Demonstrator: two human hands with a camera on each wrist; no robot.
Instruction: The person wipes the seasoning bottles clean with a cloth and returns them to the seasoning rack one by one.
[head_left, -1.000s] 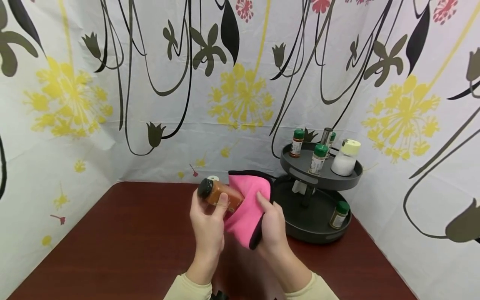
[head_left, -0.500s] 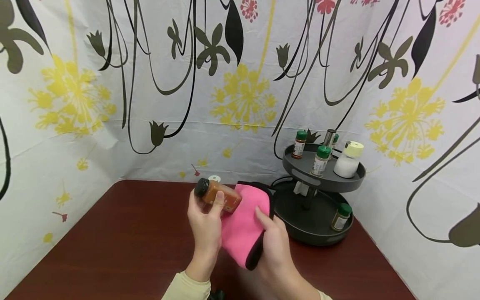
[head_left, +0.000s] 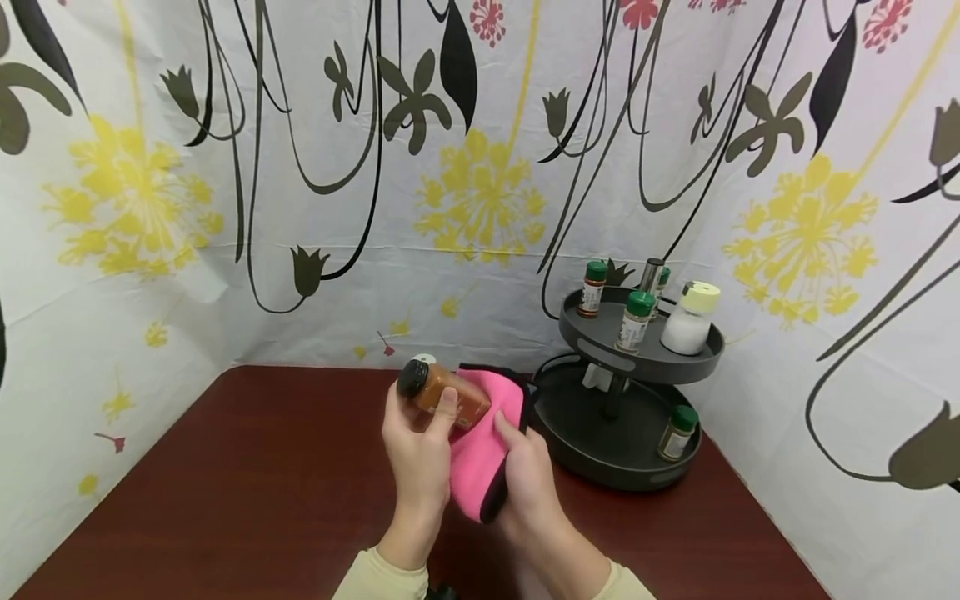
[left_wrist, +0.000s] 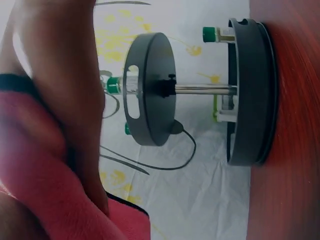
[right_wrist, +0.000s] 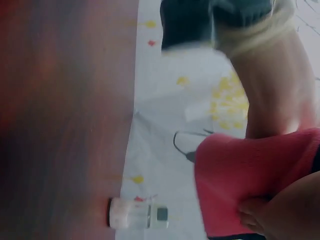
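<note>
In the head view my left hand (head_left: 420,467) grips a seasoning bottle (head_left: 459,400) with a black cap and orange-brown contents, tilted with its cap to the upper left. The thumb lies across the bottle's near side. My right hand (head_left: 531,479) holds a pink cloth (head_left: 471,467) with black edging, thumb on top, against the bottle's lower end. Part of the cloth passes behind the bottle. In the right wrist view, fingers (right_wrist: 252,212) press into the pink cloth. Across the left wrist view the cloth (left_wrist: 45,175) and a dark, blurred hand fill the left side.
A two-tier dark grey rack (head_left: 615,467) stands right of my hands. Its upper tier bears green-capped spice jars (head_left: 635,323) and a white shaker (head_left: 690,321); another green-capped jar (head_left: 678,433) is below. Behind my hands stands a white-topped jar (right_wrist: 132,214) on the dark red table (head_left: 262,500).
The cloth slid down along the bottle's end, then came back up and left with my right hand. My left hand keeps its grip on the bottle, nearly in place.
</note>
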